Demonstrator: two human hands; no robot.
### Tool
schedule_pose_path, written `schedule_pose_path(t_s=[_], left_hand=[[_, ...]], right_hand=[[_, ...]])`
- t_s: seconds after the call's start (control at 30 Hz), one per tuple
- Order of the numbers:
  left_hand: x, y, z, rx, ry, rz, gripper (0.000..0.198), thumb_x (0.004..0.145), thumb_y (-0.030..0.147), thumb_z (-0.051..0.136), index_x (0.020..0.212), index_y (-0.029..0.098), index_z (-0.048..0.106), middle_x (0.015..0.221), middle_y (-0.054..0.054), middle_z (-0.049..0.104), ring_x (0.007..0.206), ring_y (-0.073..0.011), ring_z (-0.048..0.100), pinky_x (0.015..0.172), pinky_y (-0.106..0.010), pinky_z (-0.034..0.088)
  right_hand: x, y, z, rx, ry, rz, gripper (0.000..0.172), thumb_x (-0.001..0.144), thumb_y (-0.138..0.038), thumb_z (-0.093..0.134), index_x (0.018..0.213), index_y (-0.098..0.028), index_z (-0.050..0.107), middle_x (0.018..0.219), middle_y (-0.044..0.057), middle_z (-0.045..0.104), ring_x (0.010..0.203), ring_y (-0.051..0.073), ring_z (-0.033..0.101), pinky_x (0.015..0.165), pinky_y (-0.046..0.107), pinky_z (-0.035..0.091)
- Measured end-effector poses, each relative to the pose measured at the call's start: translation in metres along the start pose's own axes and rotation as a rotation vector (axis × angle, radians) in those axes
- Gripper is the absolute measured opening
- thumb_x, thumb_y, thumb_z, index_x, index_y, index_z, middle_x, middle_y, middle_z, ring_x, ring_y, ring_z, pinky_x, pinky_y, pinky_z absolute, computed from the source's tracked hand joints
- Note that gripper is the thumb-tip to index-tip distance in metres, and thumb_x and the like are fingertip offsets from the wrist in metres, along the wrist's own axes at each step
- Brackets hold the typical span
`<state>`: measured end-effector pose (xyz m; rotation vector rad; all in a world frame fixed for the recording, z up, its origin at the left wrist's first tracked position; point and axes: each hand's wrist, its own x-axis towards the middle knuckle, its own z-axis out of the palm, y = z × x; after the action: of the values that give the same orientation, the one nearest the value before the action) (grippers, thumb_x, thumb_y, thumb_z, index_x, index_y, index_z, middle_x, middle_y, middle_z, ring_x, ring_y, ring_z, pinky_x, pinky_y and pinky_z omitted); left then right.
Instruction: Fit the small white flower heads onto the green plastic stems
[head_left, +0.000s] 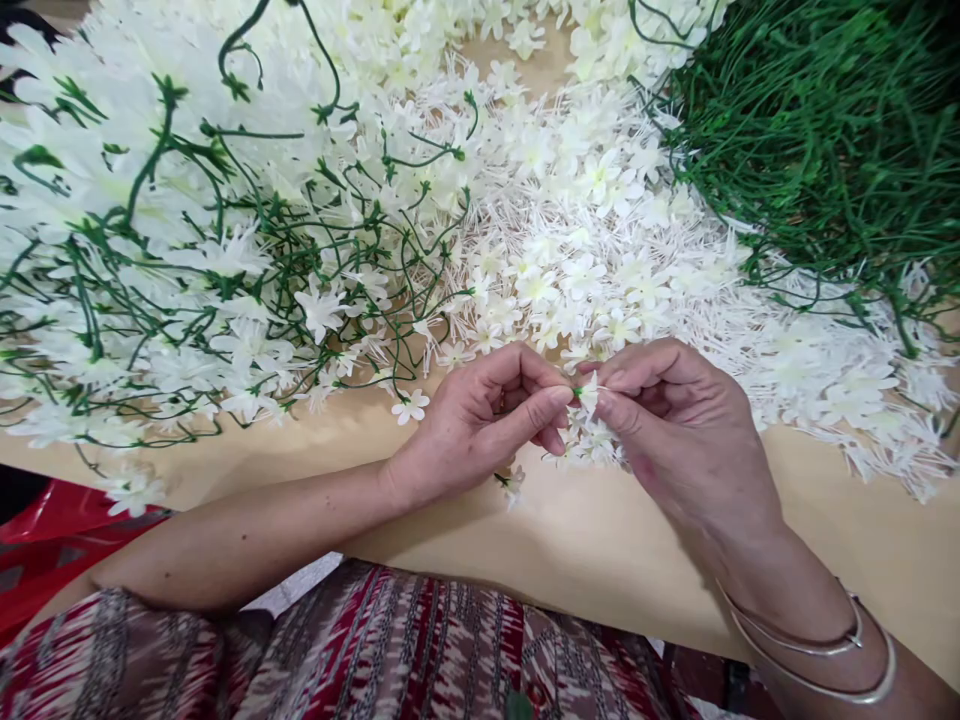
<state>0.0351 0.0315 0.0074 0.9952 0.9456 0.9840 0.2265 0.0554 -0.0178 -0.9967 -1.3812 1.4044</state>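
Note:
My left hand (pixel 495 415) is closed in a pinch on a thin green plastic stem, of which only the tip shows between thumb and forefinger. Meeting it fingertip to fingertip, my right hand (pixel 682 430) pinches a small white artificial flower (pixel 589 393) at the end of that stem. Under and just beyond my hands lie loose white blossoms (pixel 600 445). A single flower (pixel 512 484) with a bit of green rests on the table below my left hand. My fingers hide most of the stem.
White flowers on curly green stems (pixel 262 240) are heaped at the left. Loose white blossoms and pale stamens (pixel 600 220) spread across the middle. Bare green stems (pixel 817 130) form a pile at upper right. A red plastic bag (pixel 60 530) shows beside the wooden table (pixel 450 540).

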Motion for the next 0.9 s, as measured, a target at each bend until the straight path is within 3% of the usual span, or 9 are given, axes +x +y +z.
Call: schedule_pose_path(t_s=[0.17,0.57,0.9], left_hand=[[-0.002,-0.001,-0.001,0.032,0.005,0.002,0.034,0.094,0.047,0.073,0.088,0.016,0.060,0.071,0.001,0.067,0.061,-0.0085,0.068,0.059,-0.017,0.057],[-0.004,-0.003,0.001,0.046,0.039,0.006,0.033,0.094,0.046,0.073,0.088,0.015,0.061,0.068,0.001,0.067,0.059,-0.0087,0.068,0.059,-0.018,0.056],[-0.002,-0.007,0.000,0.036,0.004,0.057,0.024,0.099,0.036,0.068,0.090,0.016,0.059,0.070,0.002,0.067,0.062,-0.0078,0.068,0.060,-0.017,0.056]], right_hand=[[-0.002,-0.004,0.002,0.031,0.029,0.057,0.016,0.083,-0.021,0.083,0.086,-0.030,0.070,0.083,-0.003,0.073,0.076,0.015,0.069,0.064,0.030,0.056],[0.000,-0.009,0.008,0.046,-0.017,0.021,0.019,0.083,-0.013,0.080,0.085,-0.028,0.068,0.078,-0.005,0.071,0.070,0.013,0.067,0.062,0.028,0.055],[0.003,-0.012,0.003,-0.001,-0.017,0.162,0.017,0.085,-0.039,0.083,0.086,-0.031,0.069,0.078,-0.001,0.069,0.071,0.016,0.066,0.061,0.029,0.056]])
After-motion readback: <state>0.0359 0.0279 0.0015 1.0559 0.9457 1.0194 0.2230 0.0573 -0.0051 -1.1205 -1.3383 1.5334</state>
